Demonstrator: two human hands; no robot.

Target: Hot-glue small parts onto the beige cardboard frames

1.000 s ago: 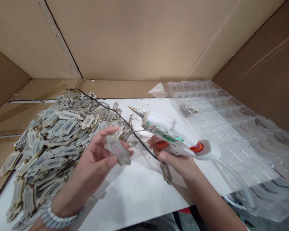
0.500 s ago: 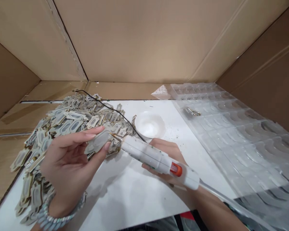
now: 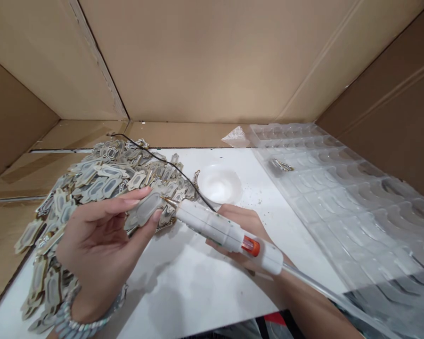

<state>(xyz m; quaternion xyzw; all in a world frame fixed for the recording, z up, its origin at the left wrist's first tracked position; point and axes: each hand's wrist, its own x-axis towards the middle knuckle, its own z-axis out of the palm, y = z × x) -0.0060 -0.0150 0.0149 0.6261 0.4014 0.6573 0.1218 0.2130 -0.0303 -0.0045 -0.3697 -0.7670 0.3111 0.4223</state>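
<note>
My left hand pinches a small grey ornate-edged plaque between thumb and fingers, its pale oval middle facing up. A white hot glue gun with an orange switch rests in my right hand, whose fingers are partly hidden beneath it. The gun's brass nozzle is at the plaque's right end; whether it touches cannot be made out. From the gun's rear runs a long clear glue stick. Behind and left of my left hand spreads a heap of similar plaques.
A white round dish stands beyond the glue gun. A black cord crosses the heap. Clear plastic trays with curved compartments cover the right side, with several small metal pieces on them. Cardboard walls enclose the white work surface.
The glue gun and my right hand have shifted slightly left, the nozzle staying by the plaque's right end. My left hand keeps its pinch, the plaque tilted a little differently.
</note>
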